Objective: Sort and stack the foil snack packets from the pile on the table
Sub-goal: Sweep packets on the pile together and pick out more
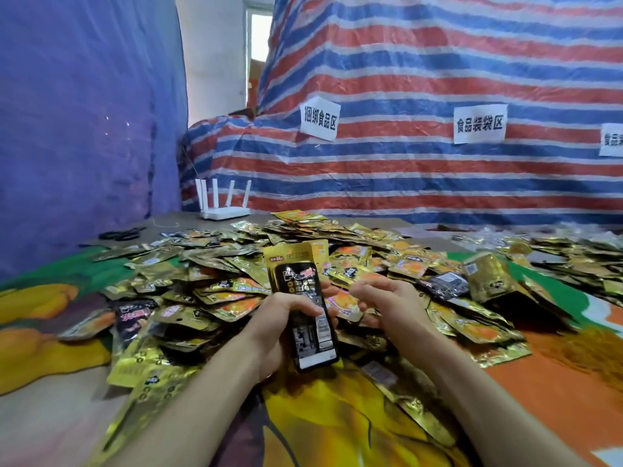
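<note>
A big pile of gold, orange and black foil snack packets (236,264) covers the middle of the table. My left hand (286,318) grips a stack of gold-and-black packets (303,298), held upright above the pile, thumb across the front. My right hand (387,298) sits just to the right of that stack, fingers curled downward over the pile; whether it pinches a packet is hidden beneath the fingers.
The table has a colourful orange, yellow and green cloth (556,382). A white router (224,210) stands at the back, black scissors (119,234) at the back left. A striped tarp (404,163) with paper labels rises behind. More packets (556,254) lie at the far right.
</note>
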`<state>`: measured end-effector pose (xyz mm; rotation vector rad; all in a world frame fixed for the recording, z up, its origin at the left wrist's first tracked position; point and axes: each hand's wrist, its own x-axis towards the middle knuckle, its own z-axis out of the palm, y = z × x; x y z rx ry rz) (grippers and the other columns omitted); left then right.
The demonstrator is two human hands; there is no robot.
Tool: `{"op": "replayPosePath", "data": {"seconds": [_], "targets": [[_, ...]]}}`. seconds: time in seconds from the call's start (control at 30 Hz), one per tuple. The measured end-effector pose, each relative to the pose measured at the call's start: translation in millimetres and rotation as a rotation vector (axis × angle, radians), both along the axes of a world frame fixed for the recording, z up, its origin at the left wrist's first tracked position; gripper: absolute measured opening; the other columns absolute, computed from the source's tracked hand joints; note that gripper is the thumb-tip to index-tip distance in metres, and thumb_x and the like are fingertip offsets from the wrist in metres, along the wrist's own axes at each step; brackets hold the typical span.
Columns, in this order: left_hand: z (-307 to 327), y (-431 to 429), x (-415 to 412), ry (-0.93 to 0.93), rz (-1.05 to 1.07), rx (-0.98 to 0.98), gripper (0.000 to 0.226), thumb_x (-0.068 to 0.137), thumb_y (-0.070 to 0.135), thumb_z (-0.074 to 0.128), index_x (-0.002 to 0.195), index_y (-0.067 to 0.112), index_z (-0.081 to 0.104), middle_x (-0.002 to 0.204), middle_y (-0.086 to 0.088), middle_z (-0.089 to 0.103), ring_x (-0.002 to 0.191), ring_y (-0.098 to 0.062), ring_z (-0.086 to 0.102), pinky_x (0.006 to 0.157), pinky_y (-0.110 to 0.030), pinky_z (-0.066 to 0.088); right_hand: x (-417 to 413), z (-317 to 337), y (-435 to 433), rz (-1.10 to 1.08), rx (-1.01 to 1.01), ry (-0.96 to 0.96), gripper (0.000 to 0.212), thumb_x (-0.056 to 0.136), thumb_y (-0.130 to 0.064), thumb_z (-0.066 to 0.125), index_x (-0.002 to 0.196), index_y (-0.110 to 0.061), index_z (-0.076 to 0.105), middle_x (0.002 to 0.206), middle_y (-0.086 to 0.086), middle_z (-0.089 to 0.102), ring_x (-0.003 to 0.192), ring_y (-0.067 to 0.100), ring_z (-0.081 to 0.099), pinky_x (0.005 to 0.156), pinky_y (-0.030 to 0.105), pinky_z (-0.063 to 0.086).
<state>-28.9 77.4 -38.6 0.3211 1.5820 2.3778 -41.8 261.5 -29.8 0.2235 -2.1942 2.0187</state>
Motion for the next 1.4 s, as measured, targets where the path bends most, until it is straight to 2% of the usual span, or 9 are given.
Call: {"op": "replayPosePath", "data": {"seconds": [0.2, 0.33, 0.5, 0.6, 0.77, 1.0, 1.1, 1.2, 1.4], "targets": [[-2, -6, -5, -0.011, -0.159, 0.242, 0.040, 0.063, -0.006, 0.062, 0.099, 0.005, 0.076, 0.093, -0.014, 0.069, 0.078, -0.028, 0.068, 0.073, -0.038, 0.060, 1, 4, 3, 0.219, -0.169, -0.129, 0.011, 0.088, -0.005, 0.068, 0.080, -0.006, 0.074, 0.087, 0.012, 0.063, 0.066, 0.014, 0.052, 0.068, 0.029, 0.038], [-2, -7, -7, 0.024, -0.100, 0.152, 0.045, 0.064, -0.001, 0.060, 0.105, 0.008, 0.076, 0.111, -0.011, 0.074, 0.078, -0.024, 0.071, 0.068, -0.036, 0.060, 4, 5, 5, 0.351, -0.223, -0.151, 0.010, 0.081, -0.006, 0.068, 0.073, -0.008, 0.073, 0.084, 0.008, 0.061, 0.064, 0.013, 0.048, 0.065, 0.027, 0.035], [-1, -4, -2, 0.016, -0.151, 0.058, 0.041, 0.062, 0.000, 0.060, 0.098, 0.009, 0.078, 0.093, -0.014, 0.074, 0.074, -0.027, 0.071, 0.067, -0.037, 0.060, 3, 3, 6, 0.254, -0.117, -0.112, 0.007, 0.089, 0.000, 0.064, 0.088, 0.002, 0.071, 0.094, 0.016, 0.070, 0.070, 0.013, 0.043, 0.069, 0.031, 0.035], [0, -5, 0, 0.008, -0.205, 0.135, 0.041, 0.063, -0.006, 0.059, 0.099, 0.004, 0.075, 0.091, -0.015, 0.069, 0.075, -0.030, 0.068, 0.068, -0.039, 0.060, 1, 3, 5, 0.177, -0.202, -0.133, 0.010, 0.087, 0.000, 0.065, 0.080, -0.005, 0.069, 0.077, 0.005, 0.059, 0.065, 0.012, 0.044, 0.068, 0.030, 0.036], [4, -6, 4, 0.049, -0.358, 0.387, 0.038, 0.068, -0.007, 0.056, 0.105, -0.001, 0.065, 0.090, -0.011, 0.059, 0.078, -0.026, 0.062, 0.078, -0.041, 0.057, 8, 8, 11, 0.468, -0.329, -0.218, 0.005, 0.070, -0.011, 0.060, 0.073, -0.008, 0.063, 0.101, 0.015, 0.061, 0.077, 0.021, 0.048, 0.066, 0.029, 0.033], [4, -7, -3, 0.025, -0.363, 0.525, 0.048, 0.068, -0.009, 0.057, 0.114, 0.003, 0.053, 0.088, -0.009, 0.057, 0.076, -0.023, 0.060, 0.083, -0.039, 0.054, 12, 12, 17, 0.544, -0.641, -0.064, 0.024, 0.074, -0.014, 0.042, 0.060, -0.010, 0.061, 0.065, 0.007, 0.055, 0.079, 0.027, 0.062, 0.092, 0.041, 0.048], [0, -7, -7, 0.000, -0.350, 0.491, 0.041, 0.074, -0.007, 0.048, 0.113, 0.002, 0.054, 0.089, -0.010, 0.058, 0.077, -0.023, 0.060, 0.083, -0.040, 0.055, 11, 13, 15, 0.521, -0.807, -0.065, 0.035, 0.081, -0.003, 0.043, 0.089, -0.002, 0.077, 0.057, 0.001, 0.048, 0.059, 0.021, 0.059, 0.076, 0.038, 0.060], [0, -4, -8, -0.050, -0.260, 0.303, 0.038, 0.069, -0.006, 0.055, 0.101, 0.002, 0.072, 0.088, -0.012, 0.066, 0.076, -0.027, 0.066, 0.083, -0.043, 0.056, 7, 8, 4, 0.343, -0.522, -0.058, 0.044, 0.096, 0.007, 0.040, 0.130, -0.005, 0.064, 0.070, 0.005, 0.064, 0.048, 0.016, 0.056, 0.054, 0.031, 0.057], [5, -10, -17, -0.065, 0.218, 0.449, 0.037, 0.089, 0.003, 0.045, 0.072, 0.013, 0.075, 0.083, -0.006, 0.074, 0.069, -0.023, 0.070, 0.082, -0.044, 0.055, 15, -5, -10, 0.208, -0.166, 0.006, 0.067, 0.073, -0.012, 0.084, 0.134, -0.029, 0.061, 0.116, 0.011, 0.070, 0.091, 0.028, 0.076, 0.062, 0.041, 0.062]]}}
